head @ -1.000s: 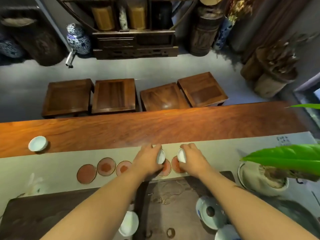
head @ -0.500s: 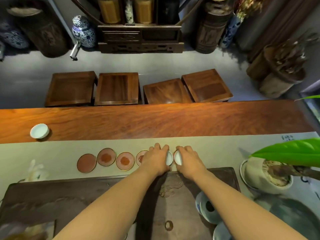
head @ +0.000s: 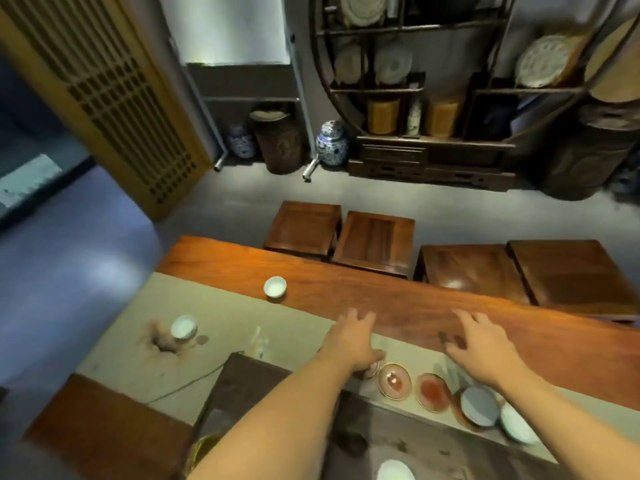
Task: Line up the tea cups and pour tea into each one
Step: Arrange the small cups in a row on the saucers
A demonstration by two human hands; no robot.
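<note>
Left hand (head: 349, 341): fingers spread and nearly straight, nothing held; it is carried above the pale runner (head: 242, 327), fingertips reaching the seam with the bare wood of the worktop (head: 398, 299).

Right hand (head: 485, 348): fingers splayed, palm down, nothing held; it is seen over the bare wood, just beyond the row of coasters. Contact with the surface cannot be told for either hand.

Coasters: two round reddish coasters (head: 394, 381) are left uncovered between the two forearms, along the runner's near strip.

Cups on coasters: one tea cup (head: 479, 407) is set on the next coaster to the right, with a second cup (head: 516, 422) just beside it, both below the right wrist.

Loose cups: one white cup (head: 275, 287) stands on the bare wood well to the left of the hands; another (head: 183, 327) stands on the runner further left, at a dark stain.

Tea tray (head: 249, 382): dark, lying against the runner's near edge under the left forearm.

Open room: a broad bare stretch of wood runs between the hands and the far edge, where wooden stools (head: 374, 237) are drawn up.
</note>
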